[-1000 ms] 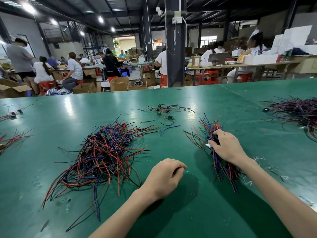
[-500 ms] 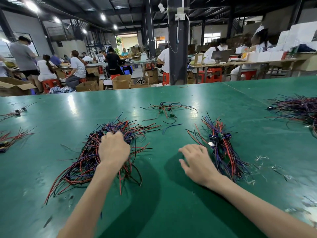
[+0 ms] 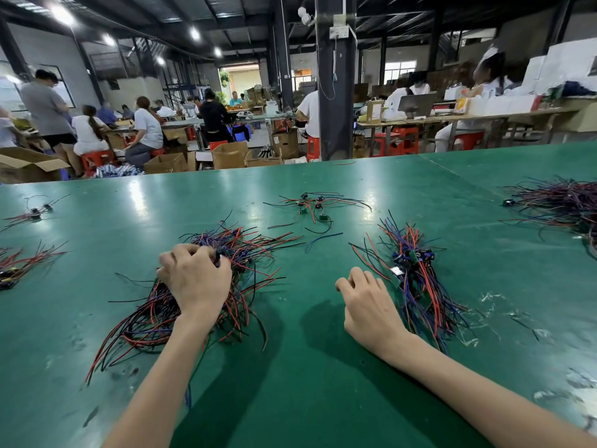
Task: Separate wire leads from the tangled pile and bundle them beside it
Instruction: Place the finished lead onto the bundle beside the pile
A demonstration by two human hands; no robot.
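The left hand (image 3: 193,281), curled into the pile (image 3: 248,253) toward the table's (image 3: 307,392) near edge and seemingly pinching a lead (image 3: 220,255), should draw it out slowly, the loose, empty right hand (image 3: 368,307) resting beside the bundle (image 3: 420,286), ready to receive.

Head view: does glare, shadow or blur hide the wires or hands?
Head view: ceiling-light glare streaks the far half of the table. Head view: the left hand, gripping in the tangled pile, the right hand and the bundle are sharp, with soft shadows beside them hiding nothing. Head view: background workers look softer; wide-angle bowing near the frame edges.
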